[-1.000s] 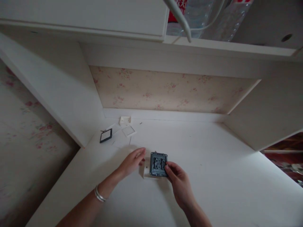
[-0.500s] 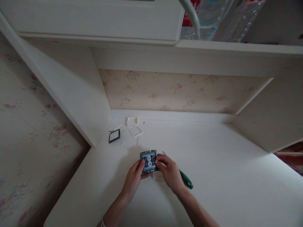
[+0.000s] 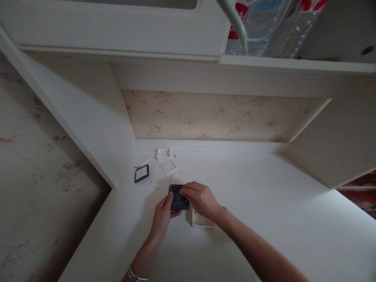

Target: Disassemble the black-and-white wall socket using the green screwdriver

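Note:
A dark grey square wall switch (image 3: 179, 201) is held above the white desk, its face darker and its detail hard to make out. My left hand (image 3: 162, 215) grips its left side, thumb on top and fingers underneath. The fingers of my right hand (image 3: 201, 197) are bent together over the switch's upper right part, fingertips on its face. Whether they pinch some small piece is hidden. Below my right wrist, a white open box (image 3: 202, 222) lies on the desk, partly covered by that hand.
On the desk (image 3: 264, 235) at back left lie a black frame with a white middle (image 3: 141, 173), a white square frame (image 3: 168, 167), a small white box (image 3: 163, 154) and thin clear pieces. Above hangs a cabinet (image 3: 123, 35), with plastic bottles (image 3: 261, 23) on its open shelf.
The switch has moved slightly left and its mechanism face no longer shows clearly. My right hand shifted from its right edge onto its top. The green-handled tool has gone from view; more of the white box shows.

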Demonstrator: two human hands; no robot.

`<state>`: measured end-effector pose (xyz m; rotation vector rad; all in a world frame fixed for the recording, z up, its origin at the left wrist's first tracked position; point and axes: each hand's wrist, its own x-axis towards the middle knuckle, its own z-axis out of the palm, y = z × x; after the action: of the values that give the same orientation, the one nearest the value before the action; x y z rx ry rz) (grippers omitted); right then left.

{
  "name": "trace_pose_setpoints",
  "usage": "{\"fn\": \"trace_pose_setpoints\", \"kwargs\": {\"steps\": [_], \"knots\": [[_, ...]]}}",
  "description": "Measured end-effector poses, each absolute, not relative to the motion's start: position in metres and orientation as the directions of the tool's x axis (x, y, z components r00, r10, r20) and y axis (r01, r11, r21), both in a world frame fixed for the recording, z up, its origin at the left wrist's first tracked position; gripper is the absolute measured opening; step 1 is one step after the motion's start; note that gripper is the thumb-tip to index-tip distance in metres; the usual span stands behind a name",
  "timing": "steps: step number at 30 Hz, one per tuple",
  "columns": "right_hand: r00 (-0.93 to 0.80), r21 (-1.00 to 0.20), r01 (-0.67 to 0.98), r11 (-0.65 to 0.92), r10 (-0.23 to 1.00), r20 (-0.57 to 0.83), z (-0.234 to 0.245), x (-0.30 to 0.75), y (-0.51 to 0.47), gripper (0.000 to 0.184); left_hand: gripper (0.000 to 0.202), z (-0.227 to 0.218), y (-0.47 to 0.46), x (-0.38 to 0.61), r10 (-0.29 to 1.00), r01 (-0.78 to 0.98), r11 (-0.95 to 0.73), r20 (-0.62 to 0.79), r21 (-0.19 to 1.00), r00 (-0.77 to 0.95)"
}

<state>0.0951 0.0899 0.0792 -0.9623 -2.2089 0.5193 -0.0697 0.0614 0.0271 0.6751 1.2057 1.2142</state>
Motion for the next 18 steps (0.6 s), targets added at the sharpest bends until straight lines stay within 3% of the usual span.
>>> {"fn": "trace_pose_setpoints", "kwargs": {"steps": [2,3,7,11,18], "knots": [[-0.296,-0.769,0.476,0.426,0.901,0.316,0.071,0.089,0.116,0.017,0.036,0.023,0.062,-0.075,0.924,-0.345,0.297,-0.359,0.89,-0.13],[-0.143,-0.862,0.447,0.237,0.971,0.193,0.066,0.087,0.131,0.016,0.034,0.022,0.061,-0.079,0.915,-0.35,0.305,-0.374,0.885,-0.149],[0.008,-0.898,0.44,-0.01,1.0,-0.007,0.047,0.084,0.191,0.015,0.028,0.017,0.052,-0.093,0.9,-0.367,0.328,-0.406,0.871,-0.158],[0.041,-0.89,0.441,-0.12,0.993,-0.113,0.039,0.079,0.229,0.023,0.026,0.016,0.04,-0.104,0.877,-0.389,0.367,-0.454,0.845,-0.159],[0.004,-0.882,0.443,-0.164,0.983,-0.181,0.045,0.063,0.255,0.028,0.023,0.017,0.041,-0.104,0.829,-0.402,0.405,-0.515,0.821,-0.216]]}}
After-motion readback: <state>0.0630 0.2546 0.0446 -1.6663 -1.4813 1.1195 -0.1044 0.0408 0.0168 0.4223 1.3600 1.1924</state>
